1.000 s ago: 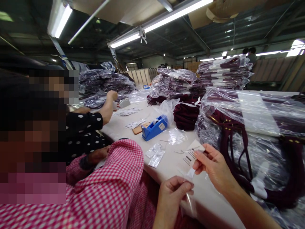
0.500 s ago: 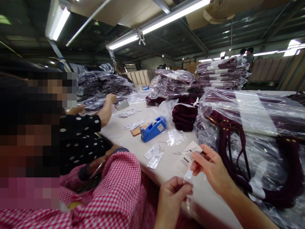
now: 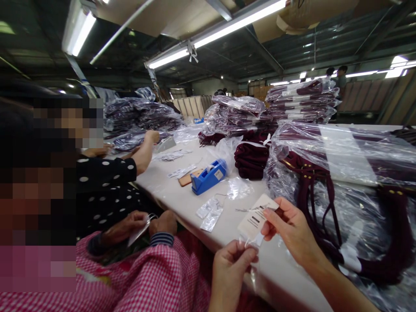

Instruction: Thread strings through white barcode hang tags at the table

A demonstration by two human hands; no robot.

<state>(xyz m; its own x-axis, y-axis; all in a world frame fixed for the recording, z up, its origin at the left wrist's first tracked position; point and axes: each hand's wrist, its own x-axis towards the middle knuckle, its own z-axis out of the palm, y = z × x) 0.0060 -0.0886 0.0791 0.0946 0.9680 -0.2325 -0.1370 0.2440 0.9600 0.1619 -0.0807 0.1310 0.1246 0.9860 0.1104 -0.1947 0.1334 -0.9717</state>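
**Hang tag and clear sleeve held over the table edge**

We see the right hand (image 3: pixel 289 232) pinching a white hang tag (image 3: pixel 255 221) between thumb and fingertips; printed bars face up, tag tilted, lower corner pointing down toward the left hand. A thin string runs off the tag's upper edge to the left. The left hand (image 3: pixel 232 268) is closed in a pinch on a small clear plastic sleeve (image 3: pixel 255 277), which hangs below the tag's lower corner (whether the tag is already inside the sleeve, we cannot tell). Both hands sit just above the near edge of the white table (image 3: pixel 182 199).

On the table near the hands: a few loose clear sleeves (image 3: pixel 211 214), flat, well apart from the tag. Beyond them a blue tape dispenser (image 3: pixel 209 175), with a brown card just beside it on its left. A folded maroon garment (image 3: pixel 251 160) lies unbagged further back. Right of the hands, a stack of bagged maroon garments (image 3: pixel 341 173) with dark cords showing through the plastic; more bagged stacks behind.

To the left, a co-worker in a pink checked sleeve (image 3: pixel 156 277) holds a small clear item in both hands below table level. Further along, another person in a black polka-dot top (image 3: pixel 104 182) reaches an arm across the table.
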